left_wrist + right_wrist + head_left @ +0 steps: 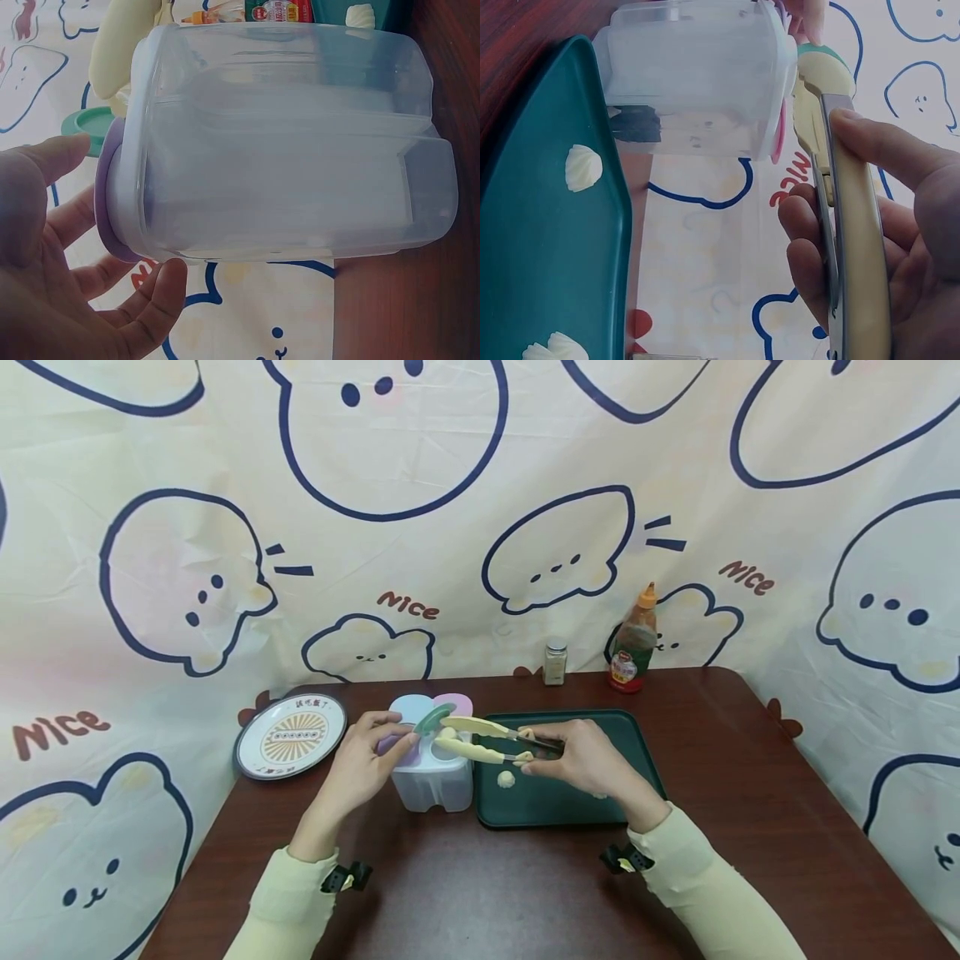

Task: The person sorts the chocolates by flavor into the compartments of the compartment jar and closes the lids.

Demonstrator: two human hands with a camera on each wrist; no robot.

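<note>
A clear plastic storage box (300, 142) with a white top stands upright left of the tray; its small lids are blue, pink, purple and green. The green lid (435, 718) is tilted up. My left hand (372, 750) is at that lid, its thumb against the edge and the other fingers loosely bent beside the purple lid (112, 191). My right hand (581, 760) grips yellow-and-metal tongs (855, 225) between thumb and fingers. The tong tips are over the box's uncovered opening; whether they hold a piece is hard to tell.
A dark green tray (555, 814) carries several small white fluted pieces, one (583, 168) near its left end. Behind stand a small capped jar (555, 662) and a sauce bottle (633, 647). At the left a round patterned plate (291, 737) leans against the printed cloth.
</note>
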